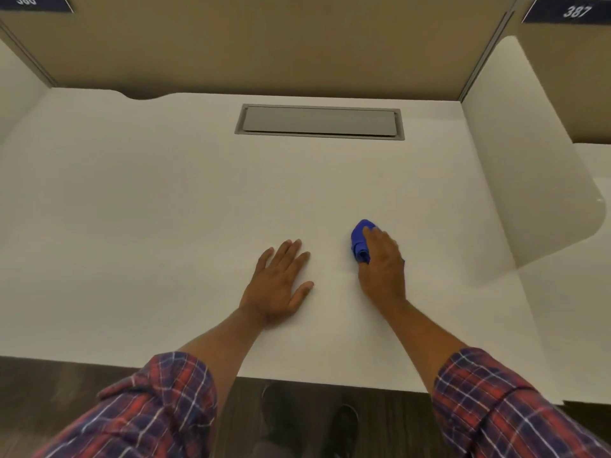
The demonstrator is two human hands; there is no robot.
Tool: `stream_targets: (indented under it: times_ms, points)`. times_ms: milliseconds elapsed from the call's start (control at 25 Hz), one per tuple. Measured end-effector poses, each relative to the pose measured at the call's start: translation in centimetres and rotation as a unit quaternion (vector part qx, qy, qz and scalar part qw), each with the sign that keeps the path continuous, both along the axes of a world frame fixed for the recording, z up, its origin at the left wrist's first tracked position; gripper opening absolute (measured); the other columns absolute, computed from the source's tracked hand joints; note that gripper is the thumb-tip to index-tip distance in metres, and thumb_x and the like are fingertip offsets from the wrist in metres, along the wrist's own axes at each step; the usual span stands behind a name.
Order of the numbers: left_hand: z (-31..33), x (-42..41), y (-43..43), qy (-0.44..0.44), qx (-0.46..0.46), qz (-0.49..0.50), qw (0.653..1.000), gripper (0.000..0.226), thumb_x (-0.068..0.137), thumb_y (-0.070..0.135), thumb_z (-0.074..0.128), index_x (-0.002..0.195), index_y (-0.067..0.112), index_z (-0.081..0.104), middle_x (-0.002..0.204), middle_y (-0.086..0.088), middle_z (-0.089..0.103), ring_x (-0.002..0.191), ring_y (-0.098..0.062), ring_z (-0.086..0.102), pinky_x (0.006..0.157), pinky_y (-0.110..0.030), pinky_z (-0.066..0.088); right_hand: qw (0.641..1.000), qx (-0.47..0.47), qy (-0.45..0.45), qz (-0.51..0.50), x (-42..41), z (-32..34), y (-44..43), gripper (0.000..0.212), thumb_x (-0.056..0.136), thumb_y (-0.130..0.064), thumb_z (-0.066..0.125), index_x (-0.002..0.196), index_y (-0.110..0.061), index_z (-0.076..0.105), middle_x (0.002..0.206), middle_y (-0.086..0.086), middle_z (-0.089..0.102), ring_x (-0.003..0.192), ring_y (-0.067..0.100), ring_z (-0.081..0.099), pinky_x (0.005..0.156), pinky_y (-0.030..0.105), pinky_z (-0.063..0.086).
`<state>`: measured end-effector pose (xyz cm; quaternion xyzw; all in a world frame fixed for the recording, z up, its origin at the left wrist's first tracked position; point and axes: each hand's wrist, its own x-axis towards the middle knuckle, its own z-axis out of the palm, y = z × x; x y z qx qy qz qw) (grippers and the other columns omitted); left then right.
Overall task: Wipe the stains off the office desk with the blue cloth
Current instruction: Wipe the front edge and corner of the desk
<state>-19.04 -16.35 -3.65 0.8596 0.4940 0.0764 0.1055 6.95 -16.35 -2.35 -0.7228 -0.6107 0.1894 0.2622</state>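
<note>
The white office desk [165, 209] fills most of the head view. A bunched blue cloth [358, 241] lies on it right of centre, pressed under my right hand [383, 266], whose fingers cover the cloth's right side. My left hand [281, 279] rests flat on the desk to the left of the cloth, fingers spread, holding nothing. I cannot make out any stains on the surface.
A grey cable-tray lid [319, 122] is set into the desk at the back. Tan partition panels [264, 44] rise behind, and a white side divider [529, 176] stands at the right. The desk's front edge [297, 380] runs above dark floor and shoes.
</note>
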Motion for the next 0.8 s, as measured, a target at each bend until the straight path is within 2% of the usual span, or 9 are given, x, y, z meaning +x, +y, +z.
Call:
stream_targets:
  times_ms: [160, 240, 320, 400, 520, 600, 680, 720, 800]
  points:
    - [1.3, -0.2, 0.7, -0.184, -0.125, 0.065, 0.973, 0.072, 0.103, 0.063, 0.023, 0.163, 0.024, 0.034, 0.170, 0.003, 0.034, 0.159, -0.012, 0.022, 0.130, -0.045, 0.012, 0.998, 0.001, -0.012, 0.063, -6.4, -0.1, -3.0, 0.070, 0.087, 0.008, 0.062, 0.153, -0.010, 0.043, 0.159, 0.016, 0.041, 0.151, 0.035, 0.031, 0.126, 0.052, 0.020]
    - [2.1, -0.6, 1.0, -0.310, -0.220, 0.098, 0.920, 0.068, 0.104, 0.058, 0.028, 0.162, 0.023, 0.036, 0.163, 0.002, 0.046, 0.153, -0.010, 0.035, 0.128, -0.040, 0.021, 0.996, 0.000, -0.007, 0.087, -9.4, -0.4, -4.9, 0.073, 0.089, 0.005, 0.063, 0.155, -0.013, 0.040, 0.161, 0.012, 0.039, 0.152, 0.032, 0.030, 0.128, 0.045, 0.014]
    - [3.0, -1.2, 1.7, -0.413, -0.316, 0.124, 0.845, 0.067, 0.103, 0.055, 0.032, 0.160, 0.022, 0.039, 0.152, -0.002, 0.058, 0.144, -0.005, 0.046, 0.123, -0.030, 0.028, 0.994, 0.003, -0.003, 0.109, -12.6, -0.7, -7.0, 0.076, 0.088, 0.001, 0.065, 0.156, -0.018, 0.038, 0.163, 0.009, 0.038, 0.152, 0.028, 0.030, 0.127, 0.040, 0.011]
    - [3.9, -2.0, 2.7, -0.440, -0.375, 0.136, 0.804, 0.071, 0.100, 0.057, 0.028, 0.159, 0.020, 0.040, 0.146, -0.006, 0.064, 0.145, -0.007, 0.045, 0.120, -0.027, 0.024, 0.991, 0.004, -0.004, 0.136, -15.5, -1.2, -9.5, 0.080, 0.085, -0.002, 0.069, 0.156, -0.022, 0.037, 0.162, 0.007, 0.038, 0.152, 0.026, 0.031, 0.126, 0.039, 0.011]
    - [4.8, -2.8, 3.7, -0.449, -0.411, 0.129, 0.783, 0.066, 0.108, 0.055, 0.022, 0.160, 0.018, 0.037, 0.145, -0.010, 0.065, 0.151, -0.015, 0.040, 0.126, -0.033, 0.019, 0.983, -0.021, -0.012, 0.185, -18.7, -1.3, -13.0, 0.085, 0.086, -0.008, 0.072, 0.157, -0.032, 0.031, 0.165, -0.005, 0.032, 0.153, 0.013, 0.024, 0.123, 0.030, 0.004]
    - [5.0, -3.2, 3.8, -0.461, -0.424, 0.132, 0.768, 0.062, 0.111, 0.055, 0.016, 0.160, 0.023, 0.038, 0.143, -0.005, 0.067, 0.150, -0.013, 0.041, 0.127, -0.037, 0.017, 0.973, -0.079, 0.101, 0.191, -19.2, -0.1, -13.8, 0.082, 0.092, -0.012, 0.064, 0.155, -0.047, 0.027, 0.163, -0.020, 0.028, 0.148, -0.007, 0.020, 0.123, 0.023, 0.010]
    - [5.1, -3.6, 3.4, -0.464, -0.426, 0.136, 0.765, 0.068, 0.108, 0.061, 0.010, 0.158, 0.028, 0.042, 0.140, 0.005, 0.069, 0.148, -0.007, 0.043, 0.123, -0.034, 0.016, 0.939, -0.147, 0.293, 0.103, -18.2, 2.4, -13.4, 0.066, 0.096, -0.026, 0.063, 0.138, -0.068, 0.036, 0.149, -0.024, 0.048, 0.133, -0.007, 0.046, 0.113, 0.020, 0.038]
    - [5.2, -3.8, 3.2, -0.465, -0.426, 0.137, 0.764, 0.069, 0.108, 0.062, 0.010, 0.156, 0.029, 0.045, 0.139, 0.008, 0.070, 0.147, -0.005, 0.044, 0.121, -0.033, 0.017, 0.919, -0.143, 0.365, 0.036, -17.2, 3.8, -13.0, 0.052, 0.095, -0.035, 0.065, 0.127, -0.070, 0.046, 0.137, -0.021, 0.061, 0.121, 0.000, 0.060, 0.101, 0.023, 0.051]
    - [5.5, -3.9, 2.6, -0.459, -0.419, 0.145, 0.770, 0.066, 0.108, 0.063, 0.015, 0.151, 0.029, 0.052, 0.137, 0.010, 0.071, 0.141, -0.004, 0.049, 0.120, -0.034, 0.021, 0.875, -0.131, 0.459, -0.086, -14.9, 5.8, -12.4, 0.029, 0.090, -0.046, 0.072, 0.116, -0.053, 0.063, 0.119, -0.005, 0.073, 0.098, 0.013, 0.073, 0.076, 0.028, 0.060]
